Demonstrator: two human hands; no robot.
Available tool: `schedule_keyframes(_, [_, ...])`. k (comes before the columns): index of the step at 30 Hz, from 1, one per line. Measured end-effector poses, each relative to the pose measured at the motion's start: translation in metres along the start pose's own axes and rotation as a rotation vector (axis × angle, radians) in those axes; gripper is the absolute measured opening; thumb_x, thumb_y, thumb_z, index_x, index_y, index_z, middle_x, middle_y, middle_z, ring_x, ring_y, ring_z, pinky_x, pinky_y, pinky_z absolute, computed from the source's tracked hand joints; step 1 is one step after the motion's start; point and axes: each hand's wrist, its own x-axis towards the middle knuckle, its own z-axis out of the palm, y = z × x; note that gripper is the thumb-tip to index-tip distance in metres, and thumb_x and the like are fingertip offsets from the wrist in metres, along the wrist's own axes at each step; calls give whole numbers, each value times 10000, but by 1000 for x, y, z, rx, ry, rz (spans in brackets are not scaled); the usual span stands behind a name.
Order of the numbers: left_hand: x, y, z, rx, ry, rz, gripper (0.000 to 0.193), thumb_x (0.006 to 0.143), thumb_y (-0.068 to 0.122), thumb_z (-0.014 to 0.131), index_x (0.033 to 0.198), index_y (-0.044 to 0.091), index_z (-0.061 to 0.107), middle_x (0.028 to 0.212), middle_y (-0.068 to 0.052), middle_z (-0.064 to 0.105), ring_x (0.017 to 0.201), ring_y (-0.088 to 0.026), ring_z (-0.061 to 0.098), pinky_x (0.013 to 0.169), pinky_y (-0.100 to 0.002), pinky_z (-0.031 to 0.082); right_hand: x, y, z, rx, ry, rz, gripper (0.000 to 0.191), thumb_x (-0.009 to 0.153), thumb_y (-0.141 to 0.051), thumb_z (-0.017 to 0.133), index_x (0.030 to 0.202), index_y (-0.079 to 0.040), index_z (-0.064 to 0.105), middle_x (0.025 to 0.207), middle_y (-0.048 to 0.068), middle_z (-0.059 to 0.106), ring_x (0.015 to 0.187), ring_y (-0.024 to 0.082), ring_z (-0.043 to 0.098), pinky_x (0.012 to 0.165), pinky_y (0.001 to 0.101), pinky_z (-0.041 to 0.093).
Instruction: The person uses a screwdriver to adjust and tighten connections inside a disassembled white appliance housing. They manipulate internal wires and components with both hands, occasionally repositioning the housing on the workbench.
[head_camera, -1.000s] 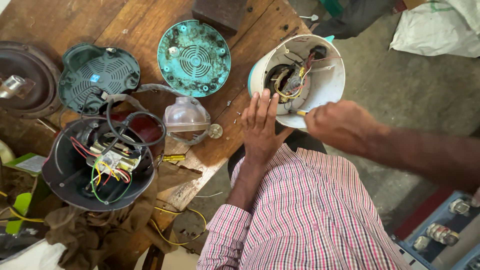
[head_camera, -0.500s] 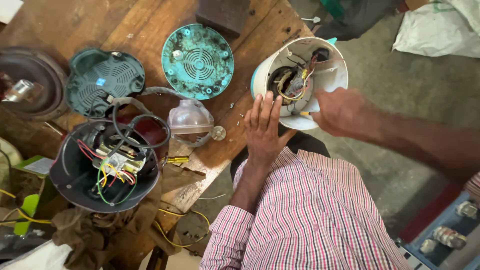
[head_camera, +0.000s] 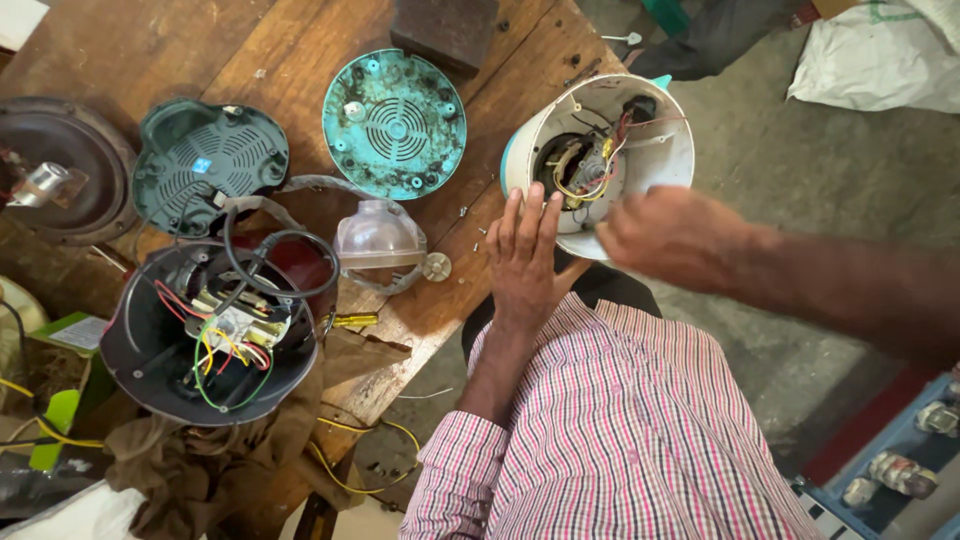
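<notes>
At the table edge, the left hand steadies the opened white appliance base, fingers flat; right hand is blurred, grip unclear. Wiring exposed, reassembly left.

My left hand lies flat, fingers straight and together, sleeve at forearm. My right hand is blurred, fingers curled, arm bare.
</notes>
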Motion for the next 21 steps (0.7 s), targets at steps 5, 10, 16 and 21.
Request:
schedule_keyframes(5, [0, 1, 1, -6, -6, -23, 902, 849, 506, 843, 1563, 140, 432, 1635, -68, 374, 1524, -297, 363, 1202, -486, 314, 1, -8, -7, 233, -87, 385, 159, 836, -170, 648, 925, -40, 634, 771, 177, 710, 724, 376, 722, 645, 493, 586])
schedule_keyframes(10, [-1, 0, -1, 33, -7, 20, 893, 878, 501, 842, 1581, 144, 423, 1654, -61, 370, 1541, -295, 360, 1226, -481, 313, 1, -8, -18, -28, 126, -38, 160, 761, -124, 656, 866, -5, 673, 777, 160, 727, 783, 356, 737, 639, 476, 592])
schedule_keyframes(16, [0, 3, -1, 18, 16, -11, 888, 857, 485, 845, 1568, 149, 432, 1641, -62, 377, 1535, -297, 362, 1226, -484, 311, 4, -5, -16, 353, -198, 589, 226, 885, -281, 679, 950, -66, 702, 817, 195, 687, 823, 413, 714, 747, 505, 574])
schedule_keyframes(21, [0, 2, -3, 4, -10, -9, 915, 846, 489, 852, 1573, 132, 425, 1644, -84, 370, 1541, -308, 345, 1224, -490, 303, -4, -8, -14, 5, -16, 22, 173, 854, -113, 602, 953, -5, 692, 875, 166, 717, 851, 355, 735, 721, 472, 592])
